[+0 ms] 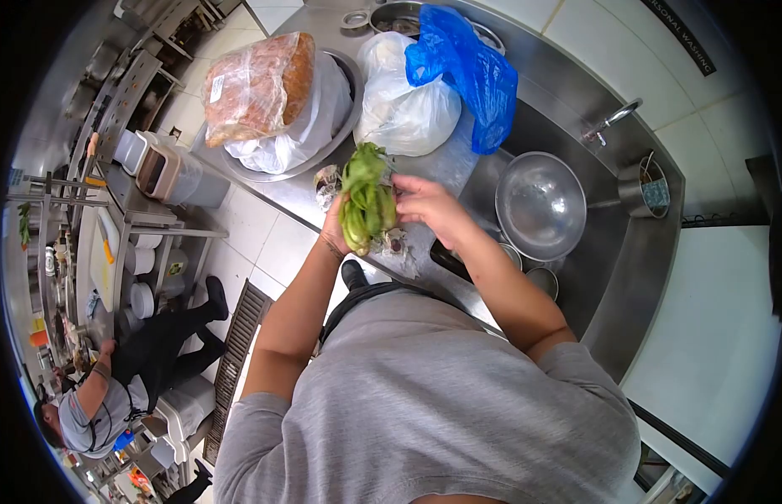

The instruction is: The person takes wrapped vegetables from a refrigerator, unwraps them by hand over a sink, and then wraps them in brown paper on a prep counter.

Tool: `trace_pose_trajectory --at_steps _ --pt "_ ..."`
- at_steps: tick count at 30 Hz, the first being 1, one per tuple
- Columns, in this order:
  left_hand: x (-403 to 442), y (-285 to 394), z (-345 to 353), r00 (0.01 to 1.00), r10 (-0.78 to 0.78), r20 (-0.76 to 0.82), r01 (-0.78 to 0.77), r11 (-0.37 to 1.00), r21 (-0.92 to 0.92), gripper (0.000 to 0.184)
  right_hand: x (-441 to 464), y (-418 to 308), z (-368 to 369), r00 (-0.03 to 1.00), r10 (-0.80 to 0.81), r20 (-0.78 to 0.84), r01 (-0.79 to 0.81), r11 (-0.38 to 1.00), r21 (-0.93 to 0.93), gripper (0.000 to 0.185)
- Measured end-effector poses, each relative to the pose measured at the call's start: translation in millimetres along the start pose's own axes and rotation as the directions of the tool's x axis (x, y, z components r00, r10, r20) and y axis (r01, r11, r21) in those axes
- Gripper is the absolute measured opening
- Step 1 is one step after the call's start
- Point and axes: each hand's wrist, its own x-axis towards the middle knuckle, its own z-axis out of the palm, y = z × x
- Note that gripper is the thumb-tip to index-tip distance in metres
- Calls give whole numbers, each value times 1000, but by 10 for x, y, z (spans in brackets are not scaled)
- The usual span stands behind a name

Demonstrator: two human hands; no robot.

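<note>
A bunch of green leafy vegetables [368,202] is held up over the steel counter's edge. My left hand [335,225] is wrapped round its lower left side, with the fingers partly hidden behind the stalks. At the bunch's right side is my right hand [426,203], its fingers apart and their tips close to the leaves; whether they touch is hard to tell. Crumpled foil-like wrapping [326,186] lies just left of the bunch, and more crumpled wrapping [399,245] lies below it on the counter.
A wrapped brown package [261,86] rests on a large metal bowl [355,92]. White [408,105] and blue [483,80] plastic bags lie beyond my hands. To the right, a steel pan [541,206] sits in the sink [609,277]. Another person [101,399] works at the far left.
</note>
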Motion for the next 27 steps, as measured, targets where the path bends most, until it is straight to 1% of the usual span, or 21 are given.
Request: trace_pose_trajectory --at_steps 1,2,4,7,8,11,12,14,15,16,17,18,19,20,21,22,23,24,25,26,27 --pt "-15 -22 -31 999 40 29 -41 999 28 71 35 18 -24 997 -24 -69 21 999 -40 45" --pt "-39 -58 -64 995 79 60 -82 995 54 72 78 32 -17 995 -68 -78 52 979 -196 45" --pt "-55 -102 -24 983 114 144 -135 980 146 78 185 137 -33 999 -28 -45 20 985 -169 42" --pt "-142 -78 -47 987 79 136 -94 990 105 82 310 164 -125 998 53 19 -51 992 -119 34" --pt "-200 -72 -54 993 67 100 -80 988 133 84 325 171 -155 995 86 41 -82 991 -101 31" --pt "-236 -33 -25 990 61 127 -81 984 158 83 267 150 15 991 -87 -98 60 966 -253 20" --pt "-237 -39 -16 994 93 61 -100 988 116 82 290 180 -13 995 -60 -81 39 971 -236 20" --pt "-271 -17 -45 995 92 30 -95 987 133 82 407 281 -124 999 -9 -42 1 979 -202 19" --pt "-291 4 -72 996 94 14 -95 985 142 82 447 326 -186 996 -47 -78 36 989 -140 19" --pt "-284 -5 -122 986 156 -65 -155 988 18 85 462 354 -252 990 -81 -116 72 994 -79 19" --pt "-298 1 -173 988 155 -24 -154 988 25 82 485 384 -303 981 -114 -156 112 994 -21 19" --pt "-335 -2 -143 988 152 16 -152 988 32 80 445 312 -283 981 -133 -144 128 991 -43 25" --pt "-362 -6 -131 988 146 55 -148 988 40 77 410 307 -224 992 -102 -72 98 993 -59 27" --pt "-376 31 -149 957 35 286 -51 998 46 79 377 322 -131 998 -69 -1 69 995 -76 30" --pt "-384 4 -144 970 56 238 -62 998 16 80 358 340 -64 997 -34 66 40 995 -94 32" --pt "-387 -23 -132 979 76 189 -75 997 -12 80 412 459 -67 997 -57 55 72 940 -332 39" --pt "-383 -27 -123 985 99 141 -94 995 -39 81 424 488 -95 999 -47 20 50 955 -293 39" --pt "-373 20 -145 954 -15 299 6 999 32 83 416 463 -117 999 -34 -11 31 966 -255 39" --pt "-400 46 -169 953 6 302 -17 999 34 85 406 441 -131 999 -19 -36 11 976 -215 40" --pt "-430 65 -196 952 26 304 -38 999 35 86 388 410 -159 991 -11 -131 -14 982 -190 34" --pt "-466 74 -205 951 44 305 -58 998 35 87 393 431 -163 979 -81 -190 89 995 37 28"
